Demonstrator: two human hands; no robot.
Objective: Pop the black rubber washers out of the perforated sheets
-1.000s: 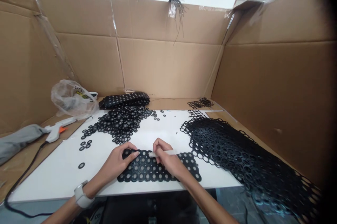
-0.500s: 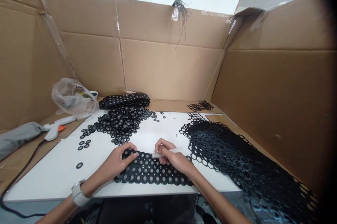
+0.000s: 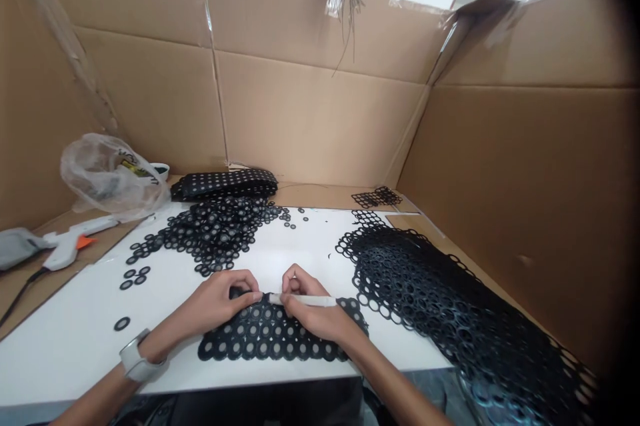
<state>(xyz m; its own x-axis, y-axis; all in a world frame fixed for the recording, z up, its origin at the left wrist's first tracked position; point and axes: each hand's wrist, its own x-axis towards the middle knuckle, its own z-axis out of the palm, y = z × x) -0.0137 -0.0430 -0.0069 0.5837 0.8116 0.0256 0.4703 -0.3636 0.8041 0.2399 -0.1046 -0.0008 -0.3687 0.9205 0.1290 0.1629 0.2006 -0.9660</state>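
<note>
A black strip of joined discs with grey centres (image 3: 270,343) lies on the white board (image 3: 165,309) before me. My left hand (image 3: 227,296) pinches the strip's far edge near its left end, thumb on top. In my right hand (image 3: 313,306) is a slim white stick-like tool (image 3: 320,301), held like a pen. Its tip points left and meets the far row of discs, close to my left thumb. I cannot make out exactly what kind of tool it is.
Loose black rings with grey centres (image 3: 220,229) are heaped behind my left hand. Beyond them rests a folded dotted stack (image 3: 225,184). Black ring netting (image 3: 425,286) fills the right side. A glue gun (image 3: 70,243) and a plastic bag (image 3: 115,176) sit left, inside cardboard walls (image 3: 320,119).
My right hand and the white tool have moved left along the strip's far edge, closer to my left thumb. My left hand keeps its pinch. The camera view has shifted slightly.
</note>
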